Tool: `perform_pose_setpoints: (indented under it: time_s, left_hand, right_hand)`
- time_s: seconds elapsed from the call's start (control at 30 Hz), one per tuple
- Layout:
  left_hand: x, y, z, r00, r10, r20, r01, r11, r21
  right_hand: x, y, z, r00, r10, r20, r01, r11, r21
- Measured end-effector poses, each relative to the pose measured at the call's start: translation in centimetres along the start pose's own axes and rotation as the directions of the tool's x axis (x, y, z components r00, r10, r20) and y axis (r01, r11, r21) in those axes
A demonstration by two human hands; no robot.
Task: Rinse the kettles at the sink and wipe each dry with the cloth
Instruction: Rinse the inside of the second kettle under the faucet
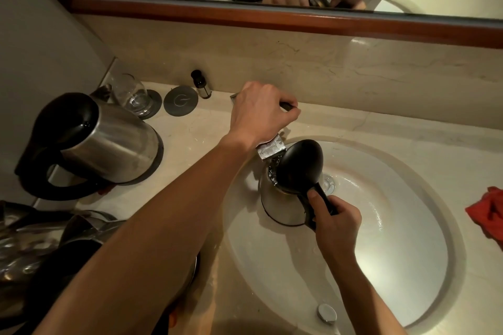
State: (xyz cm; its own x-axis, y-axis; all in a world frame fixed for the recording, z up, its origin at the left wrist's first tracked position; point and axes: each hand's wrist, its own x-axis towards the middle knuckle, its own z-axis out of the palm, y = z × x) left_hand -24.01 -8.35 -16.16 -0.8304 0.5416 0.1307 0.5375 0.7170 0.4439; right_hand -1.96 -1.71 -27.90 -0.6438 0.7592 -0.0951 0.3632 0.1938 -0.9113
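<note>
Head view: rinse step under way on 1st kettle (283, 198). Right hand (336, 221) clenched round black handle, thumb on top, holding kettle upright in sink (424, 226) w/ lid flipped open. Left hand (261, 114) up at tap (270, 148), fingers curled on lever; spout just below that wrist, right over kettle mouth. Water glinting at the opening, so prob. filling; flow itself hard to make out.

Second kettle (109, 144) well left of left hand on desk (206, 144), lid shut, tilted. More kettles (40, 247) heaped under left forearm, count unclear. Red cloth (487, 212) far right of right hand, on desk beyond sink rim, untouched. Glass (130, 95), two round coasters and small dark bottle (200, 83) just left of left hand along back wall.

Judgement: early in task, no wiping started yet. Next move prob. needs tap shut off w/ left hand, then swirl and tip kettle to drain w/ right, keeping base clear of water. After that, reach across sink for cloth; wet steel likely slippery, so firm handle grip needed.
</note>
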Motion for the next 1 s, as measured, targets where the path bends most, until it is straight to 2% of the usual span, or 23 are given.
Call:
perform_pose_setpoints:
  time_s: [0.23, 1.0]
  left_hand:
    - [0.14, 0.00, 0.21, 0.999, -0.039, 0.014, 0.039, 0.999, -0.013]
    - [0.20, -0.18, 0.30, 1.000, -0.011, 0.005, 0.011, 1.000, 0.009]
  right_hand:
    - [0.03, -0.20, -0.01, 1.000, 0.013, 0.013, -0.014, 1.000, 0.013]
    - [0.23, -0.10, -0.07, 1.000, -0.002, 0.024, 0.002, 1.000, -0.001]
